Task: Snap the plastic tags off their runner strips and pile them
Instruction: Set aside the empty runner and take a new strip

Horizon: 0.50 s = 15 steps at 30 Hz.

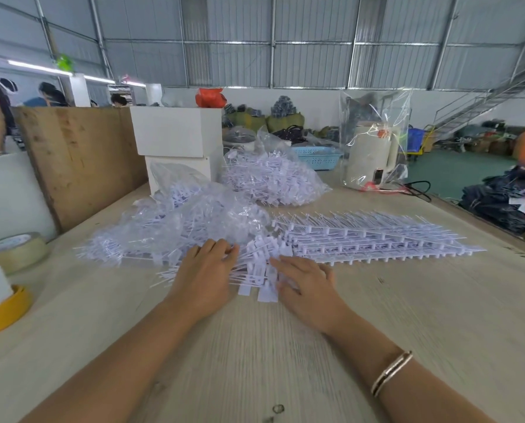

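A person's two hands rest palm-down on a fan of loose white plastic tags [256, 270] on a wooden table [408, 315]. The left hand [206, 270] presses their thin stems with fingers slightly bent; the right hand [305, 280] lies flat on the tag heads. Uncut runner strips [377, 239], long axis left to right, lie stacked just beyond and right of the right hand, which is nearer. Two clear plastic bags [194, 221] beyond the hands hold more tags.

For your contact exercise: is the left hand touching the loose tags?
Touching. The head view shows the left hand lying on the loose tags, fingers over their stems.
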### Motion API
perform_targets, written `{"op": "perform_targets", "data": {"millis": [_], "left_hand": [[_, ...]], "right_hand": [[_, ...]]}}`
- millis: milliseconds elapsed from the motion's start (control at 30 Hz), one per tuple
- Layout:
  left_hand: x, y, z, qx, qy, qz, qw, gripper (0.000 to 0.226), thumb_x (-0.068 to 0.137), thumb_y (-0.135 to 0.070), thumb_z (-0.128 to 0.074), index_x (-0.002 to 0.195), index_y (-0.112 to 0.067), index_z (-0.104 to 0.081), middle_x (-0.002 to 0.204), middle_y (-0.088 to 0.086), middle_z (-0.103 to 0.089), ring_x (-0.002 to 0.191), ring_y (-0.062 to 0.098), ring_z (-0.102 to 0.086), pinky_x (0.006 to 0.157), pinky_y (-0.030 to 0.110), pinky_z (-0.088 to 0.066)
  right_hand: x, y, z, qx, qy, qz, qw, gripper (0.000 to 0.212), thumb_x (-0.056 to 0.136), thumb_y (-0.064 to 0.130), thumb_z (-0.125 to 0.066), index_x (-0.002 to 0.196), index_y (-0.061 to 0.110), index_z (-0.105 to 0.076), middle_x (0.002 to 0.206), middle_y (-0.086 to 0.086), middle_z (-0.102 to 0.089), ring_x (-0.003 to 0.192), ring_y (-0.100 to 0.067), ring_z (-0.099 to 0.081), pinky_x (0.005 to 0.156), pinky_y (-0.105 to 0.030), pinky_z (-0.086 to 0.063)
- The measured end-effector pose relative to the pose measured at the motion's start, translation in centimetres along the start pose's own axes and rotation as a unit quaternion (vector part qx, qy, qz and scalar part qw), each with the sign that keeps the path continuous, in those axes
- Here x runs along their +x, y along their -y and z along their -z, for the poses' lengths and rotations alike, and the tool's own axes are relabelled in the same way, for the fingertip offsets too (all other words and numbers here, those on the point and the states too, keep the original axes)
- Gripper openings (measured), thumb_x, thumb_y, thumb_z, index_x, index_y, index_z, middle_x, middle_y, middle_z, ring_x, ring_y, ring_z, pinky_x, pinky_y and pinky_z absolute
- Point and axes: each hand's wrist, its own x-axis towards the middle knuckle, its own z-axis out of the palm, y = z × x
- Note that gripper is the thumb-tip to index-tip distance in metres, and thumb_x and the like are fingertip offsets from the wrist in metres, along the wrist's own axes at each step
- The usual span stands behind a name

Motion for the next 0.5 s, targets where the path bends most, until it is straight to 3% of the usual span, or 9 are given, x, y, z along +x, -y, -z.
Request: {"op": "perform_targets", "data": {"millis": [67,100,133,200,300,400,500], "left_hand": [[0.1,-0.9,0.7,-0.048,-0.080,-0.032,0.995,0.057,0.057,-0.004,-0.074,0.112,-0.011,-0.069,0.095,0.003,-0.062,0.086,0.025,-0.060,0.070,0.035,-0.048],[0.4,-1.5,1.1,-0.069,-0.098,-0.052,0.991,0.048,0.056,-0.002,-0.076,0.103,-0.012,-0.073,0.088,0.003,-0.063,0.081,0.025,-0.061,0.066,0.034,-0.048],[0.6,-2.3,1.6,-0.086,-0.085,-0.064,0.991,0.039,0.064,-0.004,-0.073,0.101,-0.014,-0.073,0.088,0.002,-0.063,0.084,0.024,-0.060,0.069,0.034,-0.046],[1.9,-3.9,1.7,-0.114,-0.063,-0.067,0.989,0.029,0.085,-0.013,-0.055,0.111,-0.019,-0.067,0.102,-0.002,-0.062,0.100,0.021,-0.053,0.082,0.032,-0.039],[4.4,-6.1,1.1,-0.144,-0.077,-0.067,0.984,0.031,0.093,-0.019,-0.041,0.115,-0.021,-0.064,0.111,-0.003,-0.062,0.108,0.018,-0.050,0.088,0.031,-0.036],[7.6,-8.2,0.7,-0.144,-0.084,-0.059,0.984,0.030,0.093,-0.018,-0.044,0.115,-0.021,-0.064,0.111,-0.002,-0.064,0.109,0.018,-0.052,0.089,0.031,-0.038],[10.8,-9.4,0.1,-0.108,-0.055,-0.041,0.992,0.033,0.090,-0.012,-0.052,0.120,-0.023,-0.061,0.117,-0.001,-0.061,0.112,0.019,-0.050,0.089,0.032,-0.042]], "right_hand": [[0.3,-0.2,0.6,0.059,-0.077,-0.050,0.994,0.031,0.097,0.025,-0.043,0.122,0.034,-0.060,0.127,0.015,-0.054,0.120,-0.005,-0.044,0.099,-0.024,-0.017],[0.5,-0.3,1.0,0.116,-0.103,-0.085,0.984,0.028,0.096,0.020,-0.044,0.108,0.031,-0.067,0.112,0.014,-0.061,0.101,-0.005,-0.055,0.091,-0.021,-0.030],[0.5,-0.5,1.3,0.179,-0.123,-0.120,0.969,0.029,0.095,0.015,-0.044,0.093,0.030,-0.068,0.095,0.015,-0.064,0.079,-0.005,-0.058,0.074,-0.014,-0.038],[0.5,-0.9,1.9,0.270,-0.156,-0.181,0.933,0.035,0.093,0.010,-0.043,0.074,0.032,-0.064,0.069,0.014,-0.059,0.053,-0.003,-0.049,0.050,-0.014,-0.035],[0.6,-1.6,2.5,0.331,-0.189,-0.233,0.894,0.031,0.092,0.010,-0.043,0.076,0.024,-0.066,0.060,0.006,-0.053,0.047,-0.001,-0.044,0.047,-0.015,-0.034],[0.9,-2.1,2.8,0.383,-0.220,-0.267,0.856,0.028,0.092,0.010,-0.043,0.082,0.017,-0.069,0.062,0.003,-0.054,0.057,-0.008,-0.047,0.057,-0.022,-0.037],[1.1,-2.5,2.8,0.409,-0.237,-0.282,0.835,0.028,0.092,0.010,-0.043,0.085,0.014,-0.070,0.061,0.003,-0.054,0.054,-0.005,-0.047,0.056,-0.020,-0.037]]}}
